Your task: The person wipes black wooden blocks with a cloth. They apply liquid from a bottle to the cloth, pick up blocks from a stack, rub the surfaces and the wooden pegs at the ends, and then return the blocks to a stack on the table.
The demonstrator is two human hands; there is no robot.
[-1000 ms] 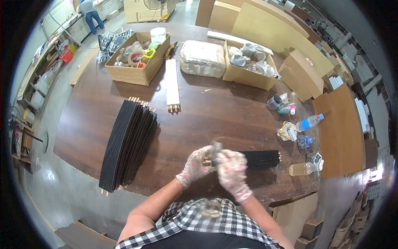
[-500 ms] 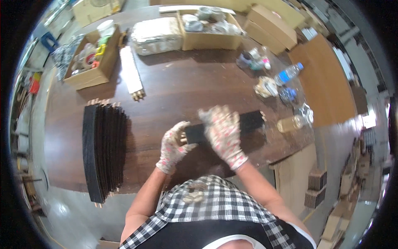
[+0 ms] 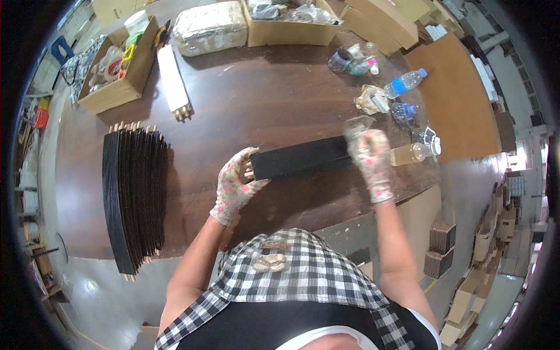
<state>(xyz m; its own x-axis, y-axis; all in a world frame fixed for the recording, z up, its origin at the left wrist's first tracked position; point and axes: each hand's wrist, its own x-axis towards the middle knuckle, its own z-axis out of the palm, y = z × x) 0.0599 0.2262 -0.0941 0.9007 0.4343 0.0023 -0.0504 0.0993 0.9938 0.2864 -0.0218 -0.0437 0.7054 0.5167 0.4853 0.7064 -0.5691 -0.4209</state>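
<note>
right hand (image 3: 371, 157) slides rightward, clasping a blurred wad (image 3: 357, 126); left hand (image 3: 235, 181) holds black slat (image 3: 300, 158): likely wiping, next stroke needing steadiness.

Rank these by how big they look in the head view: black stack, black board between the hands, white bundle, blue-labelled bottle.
1. Black stack
2. Black board, its right end hidden by the right hand
3. White bundle
4. Blue-labelled bottle

Ranked by look, not true size.

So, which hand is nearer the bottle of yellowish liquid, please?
Right. The right hand is beside the bottle of yellowish liquid; the left hand farther off, at the left end of the black slat.
</note>
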